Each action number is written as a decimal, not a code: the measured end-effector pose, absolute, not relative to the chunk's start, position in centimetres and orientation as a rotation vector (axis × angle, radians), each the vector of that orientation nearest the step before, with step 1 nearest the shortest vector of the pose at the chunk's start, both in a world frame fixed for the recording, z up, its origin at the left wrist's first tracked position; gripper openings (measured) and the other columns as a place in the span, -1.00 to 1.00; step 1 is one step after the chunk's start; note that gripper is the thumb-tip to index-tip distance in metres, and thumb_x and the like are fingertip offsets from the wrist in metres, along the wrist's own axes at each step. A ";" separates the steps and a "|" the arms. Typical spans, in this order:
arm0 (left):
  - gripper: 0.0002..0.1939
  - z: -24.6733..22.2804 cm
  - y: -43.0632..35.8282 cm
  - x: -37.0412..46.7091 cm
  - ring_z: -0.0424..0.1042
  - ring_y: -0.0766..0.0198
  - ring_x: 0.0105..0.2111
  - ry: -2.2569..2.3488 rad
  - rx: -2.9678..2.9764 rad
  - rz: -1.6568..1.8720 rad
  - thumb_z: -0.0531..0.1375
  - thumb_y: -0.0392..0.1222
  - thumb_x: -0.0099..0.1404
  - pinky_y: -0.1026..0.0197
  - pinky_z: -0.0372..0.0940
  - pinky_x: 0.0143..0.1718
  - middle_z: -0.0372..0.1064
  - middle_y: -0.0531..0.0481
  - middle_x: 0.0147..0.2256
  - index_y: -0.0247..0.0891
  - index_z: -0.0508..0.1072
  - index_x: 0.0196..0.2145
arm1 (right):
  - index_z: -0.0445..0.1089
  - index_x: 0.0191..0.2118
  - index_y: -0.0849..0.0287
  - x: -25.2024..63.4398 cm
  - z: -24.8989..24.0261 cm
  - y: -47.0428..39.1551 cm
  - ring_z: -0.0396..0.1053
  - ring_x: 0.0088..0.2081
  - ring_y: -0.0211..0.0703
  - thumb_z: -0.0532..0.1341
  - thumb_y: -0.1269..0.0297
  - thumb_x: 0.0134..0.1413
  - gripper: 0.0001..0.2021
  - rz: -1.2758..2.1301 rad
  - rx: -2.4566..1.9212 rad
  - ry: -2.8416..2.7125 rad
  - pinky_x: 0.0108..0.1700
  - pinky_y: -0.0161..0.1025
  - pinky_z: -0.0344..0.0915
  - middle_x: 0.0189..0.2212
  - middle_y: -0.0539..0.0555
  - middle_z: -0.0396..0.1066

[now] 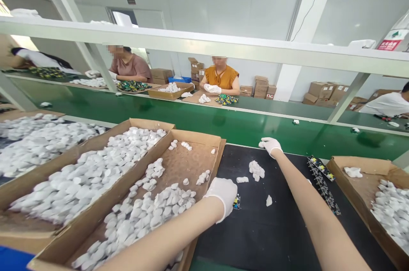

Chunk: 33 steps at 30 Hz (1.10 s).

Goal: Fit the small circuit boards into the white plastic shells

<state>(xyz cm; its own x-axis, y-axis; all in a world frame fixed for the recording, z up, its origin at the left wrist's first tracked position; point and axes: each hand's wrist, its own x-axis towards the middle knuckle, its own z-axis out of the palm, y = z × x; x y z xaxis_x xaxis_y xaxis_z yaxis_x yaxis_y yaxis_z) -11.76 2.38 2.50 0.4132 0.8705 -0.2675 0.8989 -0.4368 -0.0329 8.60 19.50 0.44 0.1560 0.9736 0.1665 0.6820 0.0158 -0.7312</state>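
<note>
My left hand [223, 196], in a white glove, is over the left part of the black mat [255, 237]. A small circuit board [237, 203] with blue and yellow parts shows at its right edge; the fingertips are hidden, so its grip cannot be told. My right hand [271, 146], also gloved, reaches to the mat's far edge beside the green belt, its fingers partly visible and what they hold unclear. Between the hands lie a clump of white putty-like pieces [256, 170], a short white piece [242, 180] and a small white lump [269, 200].
Cardboard trays of white pieces stand at left [179, 134] and right [364, 161]. Rows of circuit boards [322, 181] lie right of my right forearm. A green belt [191, 119] crosses beyond, below a white shelf beam [204, 47]. Several people sit opposite.
</note>
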 end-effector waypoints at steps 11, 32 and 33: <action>-0.71 1.9 4.1 -12.2 0.41 -0.10 -0.15 1.693 2.442 0.101 0.11 -0.20 0.18 -0.06 0.28 -0.17 0.40 -0.29 -0.19 -0.32 0.44 -0.15 | 0.35 -0.11 0.09 9.1 1.7 14.9 0.29 -0.08 0.05 -0.11 0.32 0.24 -0.69 0.089 -1.531 -1.914 -0.03 0.07 0.16 -0.10 0.15 0.34; -0.85 0.1 2.9 -10.9 0.36 0.34 -0.42 1.119 1.846 0.830 0.20 -0.25 0.09 0.29 0.29 -0.34 0.39 0.02 -0.41 -0.31 0.35 -0.34 | 0.36 -0.35 0.15 6.2 -1.2 2.1 0.27 -0.52 -0.25 0.13 0.27 0.06 -0.89 0.204 -1.242 -2.180 -0.41 -0.29 0.24 -0.53 0.00 0.37; -0.86 -0.1 2.9 -10.8 0.36 0.33 -0.41 1.094 1.807 0.844 0.21 -0.23 0.08 0.28 0.28 -0.33 0.39 0.01 -0.41 -0.31 0.36 -0.37 | 0.37 -0.36 0.14 6.3 -1.2 1.7 0.24 -0.55 -0.26 0.15 0.26 0.05 -0.90 0.280 -1.218 -2.114 -0.44 -0.29 0.22 -0.57 -0.02 0.35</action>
